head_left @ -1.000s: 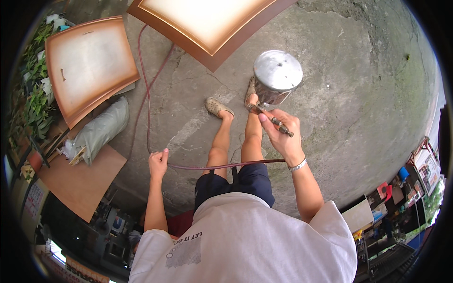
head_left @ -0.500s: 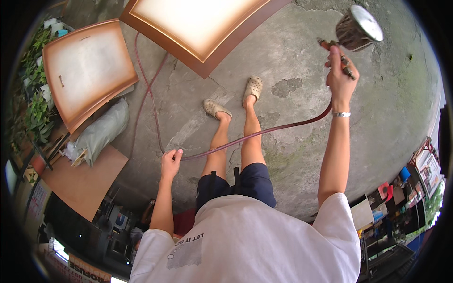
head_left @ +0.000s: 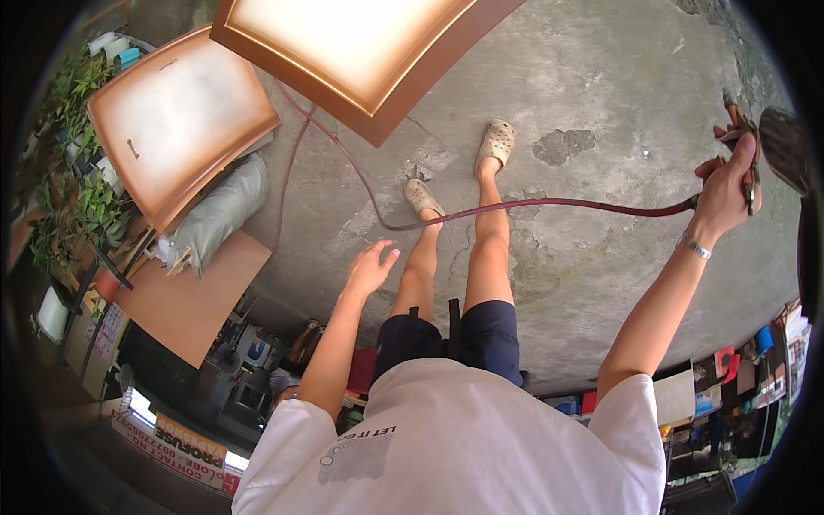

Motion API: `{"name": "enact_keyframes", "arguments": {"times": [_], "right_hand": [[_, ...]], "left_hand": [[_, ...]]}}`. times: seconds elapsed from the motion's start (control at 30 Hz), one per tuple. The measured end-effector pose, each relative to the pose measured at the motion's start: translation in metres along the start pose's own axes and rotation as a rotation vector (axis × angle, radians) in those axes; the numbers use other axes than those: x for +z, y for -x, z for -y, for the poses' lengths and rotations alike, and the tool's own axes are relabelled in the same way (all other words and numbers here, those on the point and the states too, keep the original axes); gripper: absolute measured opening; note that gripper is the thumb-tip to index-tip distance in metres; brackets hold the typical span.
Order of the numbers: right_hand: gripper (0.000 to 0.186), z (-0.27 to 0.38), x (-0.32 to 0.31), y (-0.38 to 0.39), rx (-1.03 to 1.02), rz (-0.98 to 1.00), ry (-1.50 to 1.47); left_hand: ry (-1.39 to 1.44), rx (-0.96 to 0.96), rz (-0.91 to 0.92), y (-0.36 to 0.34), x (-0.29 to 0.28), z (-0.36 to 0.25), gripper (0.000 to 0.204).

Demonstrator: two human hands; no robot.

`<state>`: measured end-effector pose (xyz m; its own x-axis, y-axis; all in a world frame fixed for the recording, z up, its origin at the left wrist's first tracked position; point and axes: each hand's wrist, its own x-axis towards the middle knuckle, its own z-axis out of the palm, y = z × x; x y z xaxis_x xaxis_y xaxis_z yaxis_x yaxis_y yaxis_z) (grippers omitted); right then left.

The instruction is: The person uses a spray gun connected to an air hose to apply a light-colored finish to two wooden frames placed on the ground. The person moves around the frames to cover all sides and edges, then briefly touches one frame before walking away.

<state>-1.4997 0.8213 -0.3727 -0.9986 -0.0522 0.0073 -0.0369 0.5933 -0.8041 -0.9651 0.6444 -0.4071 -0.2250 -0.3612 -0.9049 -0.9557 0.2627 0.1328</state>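
- The spray gun is well off to the right of the framed panel and a little nearer the wearer, its dark cup at the edge of the view.
- For good control here, I would carry the cup level so that nothing slops or drips; its exact lean is hard to judge.
- The hose runs from below the right hand, across in front of the legs, then back toward the framed panel and out of sight behind its edge. Slack is best held clear of that edge and of the clogs, which stand on the wearer's side of the panel; a drag could scuff the finish or trip a foot.
- Right hand: wrapped around the gun, thumb uppermost, the arm stretched out far to the right of the framed panel.
- Left hand: empty, fingers loosely bent and thumb apart, on the wearer's side of the framed panel and near the hose. It seems well placed to guide the slack.
- The smaller panel, to the left of the framed panel, also deserves a wide berth from the hose.
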Motion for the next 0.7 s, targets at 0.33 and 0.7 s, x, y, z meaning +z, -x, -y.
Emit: {"name": "enact_keyframes", "arguments": {"times": [0.33, 0.7], "right_hand": [[0.050, 0.017, -0.044, 0.161, 0.020, 0.372, -0.089], [0.039, 0.143, -0.060, 0.269, -0.510, 0.705, -0.114]], "left_hand": [[0.591, 0.360, 0.130, 0.013, -0.002, -0.185, 0.042], [1.325, 0.658, 0.054, 0.137, 0.053, -0.180, 0.070]]}}
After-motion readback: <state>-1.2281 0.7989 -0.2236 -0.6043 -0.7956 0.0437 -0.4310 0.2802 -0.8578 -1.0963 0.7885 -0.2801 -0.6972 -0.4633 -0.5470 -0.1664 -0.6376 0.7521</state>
